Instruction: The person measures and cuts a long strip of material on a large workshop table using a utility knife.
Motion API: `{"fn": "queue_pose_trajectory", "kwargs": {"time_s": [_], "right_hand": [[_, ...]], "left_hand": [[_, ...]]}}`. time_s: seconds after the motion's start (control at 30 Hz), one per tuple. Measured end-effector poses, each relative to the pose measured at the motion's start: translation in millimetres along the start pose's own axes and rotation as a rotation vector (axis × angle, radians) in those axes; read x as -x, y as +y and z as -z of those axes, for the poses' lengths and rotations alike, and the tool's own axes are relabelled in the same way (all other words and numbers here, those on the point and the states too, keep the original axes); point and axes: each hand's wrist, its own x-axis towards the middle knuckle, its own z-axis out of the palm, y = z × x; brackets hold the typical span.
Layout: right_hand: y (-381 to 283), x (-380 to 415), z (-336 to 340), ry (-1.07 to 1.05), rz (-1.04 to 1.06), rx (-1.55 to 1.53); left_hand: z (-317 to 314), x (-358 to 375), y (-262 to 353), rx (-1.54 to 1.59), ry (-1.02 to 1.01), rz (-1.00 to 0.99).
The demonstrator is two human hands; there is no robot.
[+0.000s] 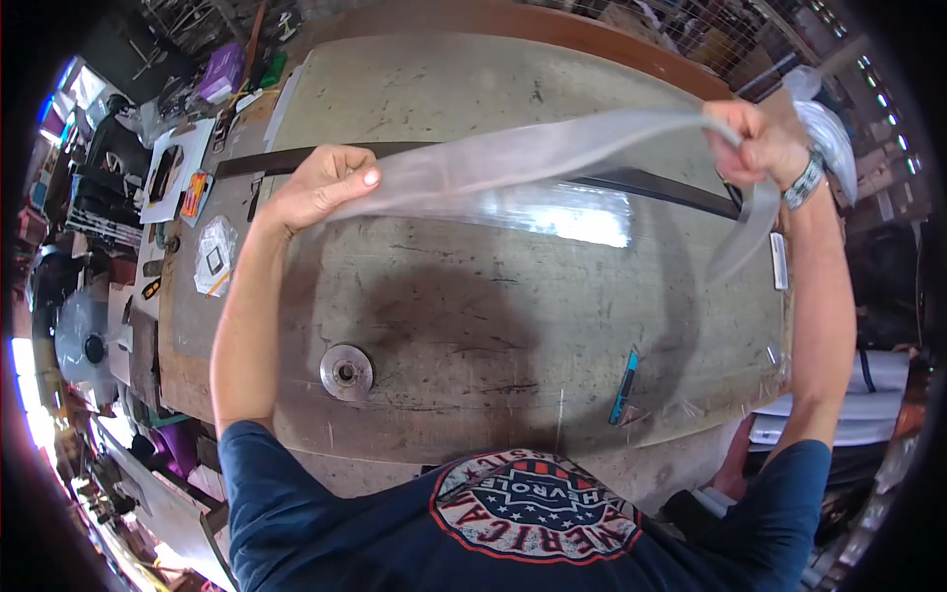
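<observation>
A long, translucent plastic strip (513,158) is stretched in the air above the workbench (464,296). My left hand (321,187) is closed on its left end, thumb on top. At the right, my right hand (760,148) grips the strip, and a loose tail curls down below it. Motion blurs parts of the strip. Beneath it on the bench lies a shiny clear sheet (592,215), beside a long dark bar (676,189) that runs across the bench. The strip hides part of that bar.
A round metal disc (346,372) and a blue utility knife (624,387) lie on the near half of the bench. At the left are a clear plastic bag (214,257), an orange packet (195,194) and a purple box (222,72). Wrapped plastic (827,138) stands at right.
</observation>
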Motion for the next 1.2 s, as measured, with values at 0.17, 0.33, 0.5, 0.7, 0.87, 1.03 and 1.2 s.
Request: {"fn": "queue_pose_trajectory", "kwargs": {"time_s": [0.17,0.33,0.5,0.7,0.87,1.03,1.2], "right_hand": [[78.6,-39.1,9.7,0.156,-0.096,-0.009],[132.1,-79.7,25.1,0.245,-0.321,0.227],[227.1,-123.1,37.6,0.324,-0.35,0.663],[276.4,-141.9,36.3,0.407,-0.324,0.829],[256.6,-127.9,46.0,0.417,-0.385,0.749],[266.7,-130.0,38.7,0.446,-0.451,0.908],[257.5,-137.2,9.7,0.618,-0.118,1.43]], "left_hand": [[43.0,-22.7,-30.2,-0.253,-0.032,0.084],[59.3,-58.0,-75.3,-0.539,-0.084,0.178],[39.1,-70.4,-118.4,-0.784,-0.021,0.149],[23.9,-65.3,-143.6,-0.762,0.089,0.191],[30.1,-64.6,-125.5,-0.859,0.058,0.26],[23.4,-72.5,-153.6,-0.868,0.053,0.21],[8.7,-71.5,-137.4,-1.087,0.188,0.035]]}}
